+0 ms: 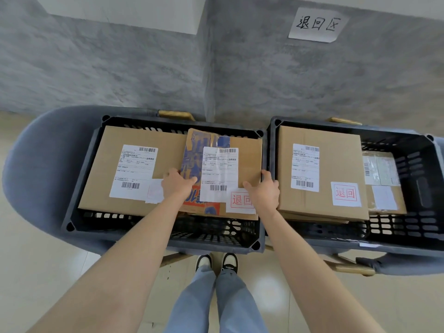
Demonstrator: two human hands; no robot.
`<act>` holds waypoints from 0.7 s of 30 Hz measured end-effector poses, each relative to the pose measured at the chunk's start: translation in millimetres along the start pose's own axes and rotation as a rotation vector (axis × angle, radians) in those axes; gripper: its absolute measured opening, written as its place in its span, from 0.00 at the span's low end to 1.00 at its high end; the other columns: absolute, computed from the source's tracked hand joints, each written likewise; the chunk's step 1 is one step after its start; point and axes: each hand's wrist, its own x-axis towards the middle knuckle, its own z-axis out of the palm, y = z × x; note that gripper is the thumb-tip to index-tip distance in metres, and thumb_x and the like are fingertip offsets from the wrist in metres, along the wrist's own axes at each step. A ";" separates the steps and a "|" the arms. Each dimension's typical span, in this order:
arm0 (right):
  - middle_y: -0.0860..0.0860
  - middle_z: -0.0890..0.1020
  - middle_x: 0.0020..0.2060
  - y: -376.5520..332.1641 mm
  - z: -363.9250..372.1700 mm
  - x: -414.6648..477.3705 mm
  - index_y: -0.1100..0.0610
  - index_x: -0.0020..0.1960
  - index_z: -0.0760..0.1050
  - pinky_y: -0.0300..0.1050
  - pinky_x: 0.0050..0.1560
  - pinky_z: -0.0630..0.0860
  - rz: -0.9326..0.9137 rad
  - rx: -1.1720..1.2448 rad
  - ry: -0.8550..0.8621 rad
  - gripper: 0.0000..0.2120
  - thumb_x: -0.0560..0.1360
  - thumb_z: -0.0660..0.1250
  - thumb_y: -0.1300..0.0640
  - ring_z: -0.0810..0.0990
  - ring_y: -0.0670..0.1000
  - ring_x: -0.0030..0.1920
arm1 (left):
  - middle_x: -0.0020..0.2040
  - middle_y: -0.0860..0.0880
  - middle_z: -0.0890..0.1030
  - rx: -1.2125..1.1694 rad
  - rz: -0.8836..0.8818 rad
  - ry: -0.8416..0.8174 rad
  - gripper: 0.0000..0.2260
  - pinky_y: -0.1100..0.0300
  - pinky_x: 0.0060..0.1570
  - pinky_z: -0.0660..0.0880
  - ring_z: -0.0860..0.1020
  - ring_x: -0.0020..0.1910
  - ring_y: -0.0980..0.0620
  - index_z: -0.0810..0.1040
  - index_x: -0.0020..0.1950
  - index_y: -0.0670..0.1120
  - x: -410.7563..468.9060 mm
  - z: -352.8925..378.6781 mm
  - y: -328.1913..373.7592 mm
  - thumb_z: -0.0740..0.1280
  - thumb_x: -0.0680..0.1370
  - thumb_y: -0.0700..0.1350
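A printed cardboard box point(247, 162) with a white shipping label and a red-stamped sticker lies in the left black crate point(79, 210), overlapping a plain brown box point(134, 138). My left hand point(177, 183) grips the printed box's left edge, thumb on top. My right hand point(263, 188) grips its right edge next to the crate wall.
The right black crate point(422, 188) holds a brown labelled box point(336, 159) with a red stamp and a smaller parcel point(384, 186) beside it. Both crates rest on grey chairs point(36, 169) against a grey wall. A handwritten paper sign point(317, 24) hangs above. My shoes point(216, 263) are below.
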 end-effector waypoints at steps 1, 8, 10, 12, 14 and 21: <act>0.57 0.69 0.65 0.4 -0.3 0.8 0.52 0.74 0.61 0.56 0.59 0.72 -0.012 -0.008 0.002 0.32 0.74 0.70 0.50 0.71 0.60 0.64 | 0.62 0.43 0.75 -0.002 -0.002 -0.034 0.24 0.45 0.58 0.75 0.76 0.59 0.42 0.70 0.65 0.41 1.9 -2.0 2.5 0.72 0.74 0.50; 0.58 0.67 0.67 -0.3 -6.3 3.7 0.53 0.75 0.58 0.54 0.62 0.71 0.000 0.069 -0.096 0.35 0.73 0.71 0.48 0.69 0.59 0.65 | 0.55 0.44 0.80 -0.061 0.010 -0.121 0.19 0.47 0.55 0.77 0.80 0.52 0.46 0.74 0.60 0.43 -2.9 -14.2 7.7 0.70 0.75 0.52; 0.58 0.67 0.67 -0.3 -10.8 1.6 0.53 0.75 0.58 0.54 0.63 0.72 0.001 0.096 -0.113 0.36 0.73 0.71 0.48 0.71 0.59 0.64 | 0.56 0.45 0.80 -0.058 0.013 -0.118 0.19 0.48 0.55 0.77 0.80 0.53 0.46 0.73 0.59 0.43 -10.6 -15.0 9.6 0.70 0.75 0.53; 0.58 0.68 0.68 -0.7 -17.4 -2.2 0.54 0.75 0.58 0.55 0.63 0.73 -0.003 0.111 -0.111 0.36 0.73 0.71 0.48 0.72 0.59 0.64 | 0.56 0.45 0.79 -0.045 0.023 -0.103 0.18 0.49 0.54 0.77 0.79 0.53 0.46 0.70 0.57 0.45 -21.2 -18.3 14.0 0.70 0.75 0.54; 0.58 0.68 0.69 -1.9 -26.1 -8.2 0.55 0.75 0.58 0.56 0.63 0.72 -0.021 0.111 -0.100 0.35 0.74 0.70 0.48 0.72 0.59 0.64 | 0.56 0.45 0.78 -0.037 0.055 -0.089 0.18 0.52 0.50 0.76 0.78 0.52 0.48 0.69 0.57 0.45 -33.3 -21.7 20.7 0.69 0.75 0.53; 0.58 0.69 0.66 -10.4 -63.2 -43.5 0.56 0.73 0.62 0.53 0.63 0.70 -0.230 -0.037 -0.051 0.29 0.77 0.65 0.45 0.69 0.58 0.66 | 0.67 0.47 0.73 0.224 0.339 -0.047 0.26 0.52 0.58 0.72 0.73 0.63 0.46 0.67 0.70 0.45 -85.1 -37.7 48.0 0.67 0.77 0.55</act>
